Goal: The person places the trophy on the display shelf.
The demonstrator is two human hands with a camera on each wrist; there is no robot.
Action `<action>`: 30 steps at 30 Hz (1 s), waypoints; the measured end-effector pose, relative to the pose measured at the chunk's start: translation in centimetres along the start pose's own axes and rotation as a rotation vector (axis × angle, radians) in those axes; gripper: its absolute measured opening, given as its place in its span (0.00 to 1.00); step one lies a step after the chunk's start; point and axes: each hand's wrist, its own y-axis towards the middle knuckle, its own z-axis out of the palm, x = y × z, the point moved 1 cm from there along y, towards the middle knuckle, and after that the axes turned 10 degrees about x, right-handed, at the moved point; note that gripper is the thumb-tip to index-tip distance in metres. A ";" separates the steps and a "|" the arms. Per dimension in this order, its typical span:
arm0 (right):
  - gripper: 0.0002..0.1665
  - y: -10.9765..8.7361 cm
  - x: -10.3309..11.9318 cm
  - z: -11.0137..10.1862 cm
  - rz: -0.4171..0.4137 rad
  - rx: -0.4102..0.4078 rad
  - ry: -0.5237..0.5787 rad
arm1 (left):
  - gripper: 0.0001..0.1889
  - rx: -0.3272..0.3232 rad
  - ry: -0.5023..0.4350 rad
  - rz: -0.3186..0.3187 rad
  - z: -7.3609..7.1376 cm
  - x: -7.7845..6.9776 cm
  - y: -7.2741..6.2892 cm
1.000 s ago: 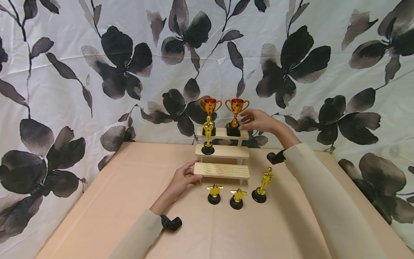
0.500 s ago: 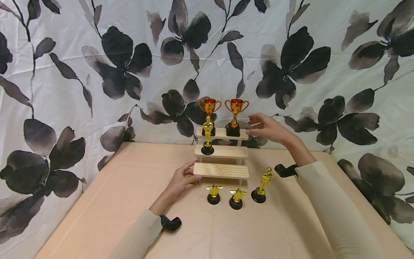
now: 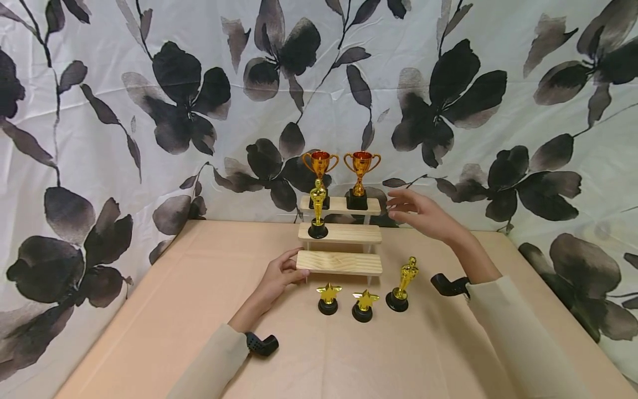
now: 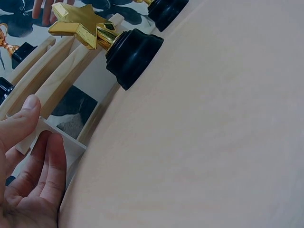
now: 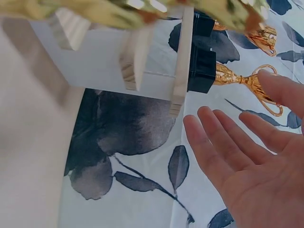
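A three-step wooden display stand (image 3: 339, 262) is at the middle of the table. My left hand (image 3: 278, 279) grips its left side at the lowest step; in the left wrist view the thumb (image 4: 29, 109) lies by the wooden step and the fingers (image 4: 56, 156) by the white side panel. Two gold trophy cups (image 3: 359, 180) with black bases stand on the top step. A gold figure statuette (image 3: 318, 208) stands on the middle step's left. My right hand (image 3: 423, 216), fingers relaxed and holding nothing, hovers right of the top step, apart from the nearer cup (image 5: 237, 80).
On the table before the stand are two gold star trophies (image 3: 327, 299) with black bases. A second figure statuette (image 3: 402, 284) stands to their right, close to my right forearm. Behind the table hangs a white cloth (image 3: 349, 127) with dark flowers.
My right hand has drawn away from the right-hand cup, moving right and slightly down. The cup stays on the top step. My left hand keeps its place on the stand.
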 end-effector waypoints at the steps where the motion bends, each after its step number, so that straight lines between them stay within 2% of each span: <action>1: 0.36 -0.3 -0.2 0.2 -0.004 0.000 0.009 | 0.38 0.000 -0.001 0.001 0.0 0.0 0.0; 11: 0.30 -2.7 -1.9 2.0 -0.031 0.001 0.081 | 0.38 -0.007 0.009 0.000 0.1 0.0 0.0; 21: 0.33 -4.4 -4.4 3.4 -0.026 0.045 0.154 | 0.39 -0.005 0.019 -0.009 0.0 -0.1 0.0; 30: 0.36 -5.3 -6.0 4.4 -0.063 0.119 0.204 | 0.39 0.001 0.010 -0.009 0.0 -0.1 0.0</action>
